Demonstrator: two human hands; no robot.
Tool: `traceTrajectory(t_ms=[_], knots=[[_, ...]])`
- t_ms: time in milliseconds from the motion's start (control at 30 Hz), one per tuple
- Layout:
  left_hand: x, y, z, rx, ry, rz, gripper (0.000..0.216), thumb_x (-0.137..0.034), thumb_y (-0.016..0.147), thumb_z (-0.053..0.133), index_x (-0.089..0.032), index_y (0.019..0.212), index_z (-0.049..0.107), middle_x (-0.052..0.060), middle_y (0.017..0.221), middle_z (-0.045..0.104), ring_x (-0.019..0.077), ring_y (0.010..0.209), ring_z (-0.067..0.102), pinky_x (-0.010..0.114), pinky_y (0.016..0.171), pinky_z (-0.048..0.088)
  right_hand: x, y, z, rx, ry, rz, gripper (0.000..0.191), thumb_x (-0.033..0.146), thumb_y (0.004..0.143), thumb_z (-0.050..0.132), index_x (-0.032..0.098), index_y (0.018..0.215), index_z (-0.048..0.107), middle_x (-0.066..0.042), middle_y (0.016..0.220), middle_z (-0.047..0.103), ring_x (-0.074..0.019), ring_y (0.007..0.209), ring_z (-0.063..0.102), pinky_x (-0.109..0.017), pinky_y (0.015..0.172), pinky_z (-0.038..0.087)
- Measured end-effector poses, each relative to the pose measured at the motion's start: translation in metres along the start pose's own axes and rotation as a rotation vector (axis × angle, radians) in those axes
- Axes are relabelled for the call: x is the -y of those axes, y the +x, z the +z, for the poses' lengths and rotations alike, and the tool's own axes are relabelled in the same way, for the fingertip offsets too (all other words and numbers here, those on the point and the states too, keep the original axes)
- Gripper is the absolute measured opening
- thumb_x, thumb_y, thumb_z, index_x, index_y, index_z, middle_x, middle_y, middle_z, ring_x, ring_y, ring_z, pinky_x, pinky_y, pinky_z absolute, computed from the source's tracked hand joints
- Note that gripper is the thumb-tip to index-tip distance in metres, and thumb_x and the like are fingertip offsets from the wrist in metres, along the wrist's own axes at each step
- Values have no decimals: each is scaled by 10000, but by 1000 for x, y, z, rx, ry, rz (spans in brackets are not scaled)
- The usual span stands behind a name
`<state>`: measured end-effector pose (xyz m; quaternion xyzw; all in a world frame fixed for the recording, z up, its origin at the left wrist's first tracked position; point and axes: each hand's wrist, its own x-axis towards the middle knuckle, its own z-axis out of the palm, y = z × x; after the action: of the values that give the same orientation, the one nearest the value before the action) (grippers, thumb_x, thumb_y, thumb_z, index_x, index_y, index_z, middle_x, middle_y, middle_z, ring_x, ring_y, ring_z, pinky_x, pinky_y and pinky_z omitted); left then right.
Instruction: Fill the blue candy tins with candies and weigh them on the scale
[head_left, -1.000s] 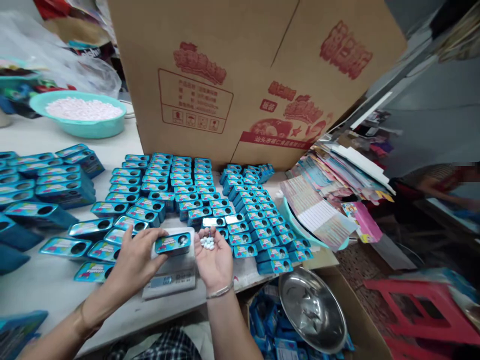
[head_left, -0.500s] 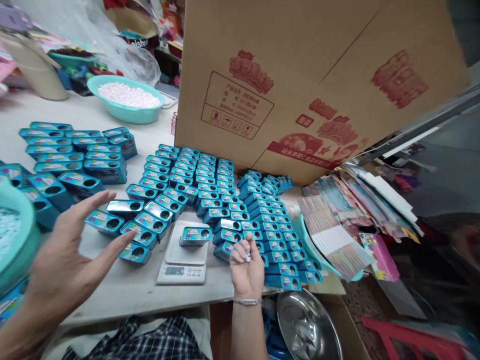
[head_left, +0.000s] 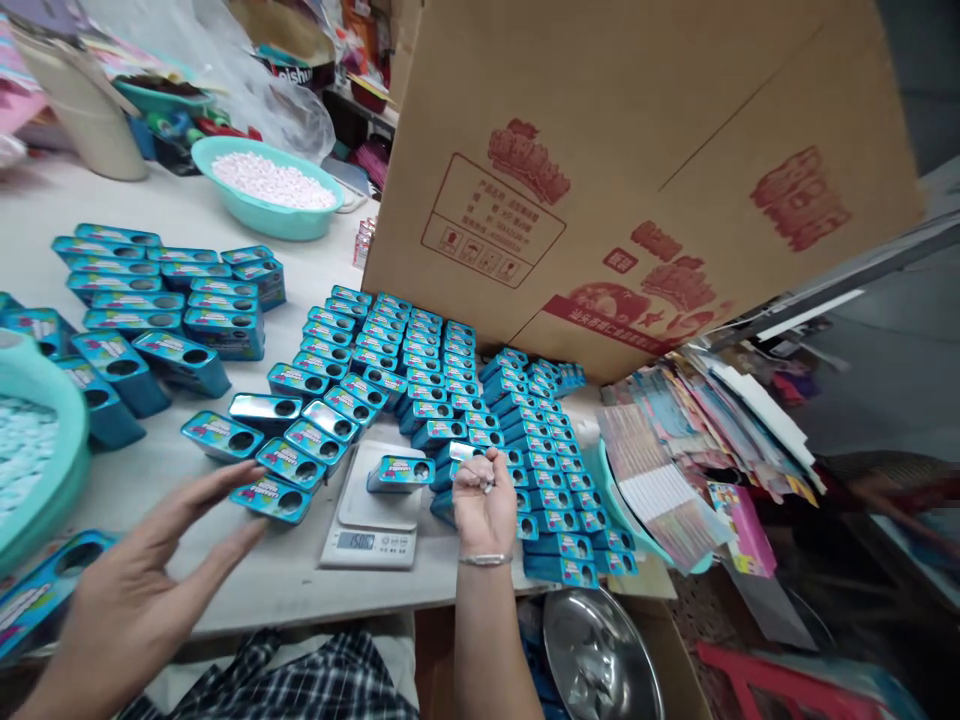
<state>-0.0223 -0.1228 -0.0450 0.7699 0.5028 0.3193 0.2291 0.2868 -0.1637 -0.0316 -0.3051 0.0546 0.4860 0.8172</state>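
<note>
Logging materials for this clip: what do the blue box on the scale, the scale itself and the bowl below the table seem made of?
The blue box looks like printed tin: glossy, metallic glints along its edges. The scale looks like white plastic, smooth and matte. The bowl looks like polished steel, likely stainless: mirror-like reflections.

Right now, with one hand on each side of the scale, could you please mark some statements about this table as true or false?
1. One blue tin stands on the digital scale. True.
2. The left hand grips a tin. False: it is open with fingers spread and holds nothing.
3. The teal bowl at the far side of the table holds white tablets. True.
4. The right hand lies flat and open on the scale. False: it is curled shut, to the right of the scale.
</note>
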Motion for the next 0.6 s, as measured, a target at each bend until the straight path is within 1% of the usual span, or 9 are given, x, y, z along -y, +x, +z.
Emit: traceTrajectory(t_ms=[67, 167, 267, 333, 400, 467, 533, 600], knots=[[-14, 6, 13, 52, -115, 19, 496, -538, 878, 552, -352, 1334, 493, 8, 1294, 627, 273, 1150, 631, 475, 1007, 520, -5, 5, 5, 7, -3, -1, 167, 282, 952, 507, 208, 804, 529, 107, 532, 368, -60, 479, 380, -163, 496, 391], [-34, 20, 39, 135, -205, 178, 527, -477, 885, 576, -309, 1370, 457, 53, 1345, 592, 260, 1207, 592, 413, 1016, 508, -11, 9, 13, -19, -1, 1, 166, 327, 946, 526, 218, 821, 532, 114, 517, 375, -65, 492, 414, -185, 544, 430], [-49, 39, 70, 177, -184, 323, 582, -405, 889, 588, -259, 1419, 395, 105, 1379, 549, 272, 1271, 527, 439, 1056, 462, -18, 11, 21, -93, 14, -3, 197, 323, 968, 480, 218, 809, 529, 117, 495, 367, -65, 482, 423, -202, 579, 453], [-56, 51, 91, 222, -151, 379, 616, -351, 878, 595, -231, 1437, 366, 125, 1401, 517, 283, 1311, 476, 469, 1083, 429, -23, 12, 26, -117, -5, -31, 216, 311, 979, 452, 215, 799, 525, 118, 486, 361, -65, 474, 416, -211, 586, 458], [-60, 60, 110, 273, -129, 391, 629, -299, 851, 610, -209, 1429, 379, 134, 1402, 504, 293, 1318, 455, 484, 1079, 423, -28, 12, 29, -115, -48, -68, 223, 327, 977, 453, 214, 798, 520, 120, 484, 351, -65, 469, 409, -212, 581, 455], [-63, 66, 125, 306, -132, 384, 580, -265, 833, 613, -197, 1381, 435, 131, 1360, 531, 295, 1284, 477, 485, 1050, 442, -32, 13, 30, -94, -103, -102, 215, 377, 956, 496, 218, 813, 517, 124, 493, 344, -66, 475, 411, -218, 589, 460], [-63, 69, 136, 322, -155, 375, 500, -256, 828, 614, -197, 1309, 493, 119, 1288, 578, 287, 1222, 518, 477, 1015, 462, -36, 13, 28, -65, -149, -140, 222, 426, 914, 561, 222, 835, 520, 128, 502, 344, -71, 495, 432, -244, 636, 489], [-63, 71, 141, 324, -178, 361, 429, -268, 834, 618, -201, 1248, 529, 104, 1221, 614, 276, 1167, 547, 466, 992, 472, -39, 12, 26, -40, -178, -180, 238, 446, 883, 599, 220, 849, 533, 129, 506, 351, -78, 521, 463, -295, 727, 524]])
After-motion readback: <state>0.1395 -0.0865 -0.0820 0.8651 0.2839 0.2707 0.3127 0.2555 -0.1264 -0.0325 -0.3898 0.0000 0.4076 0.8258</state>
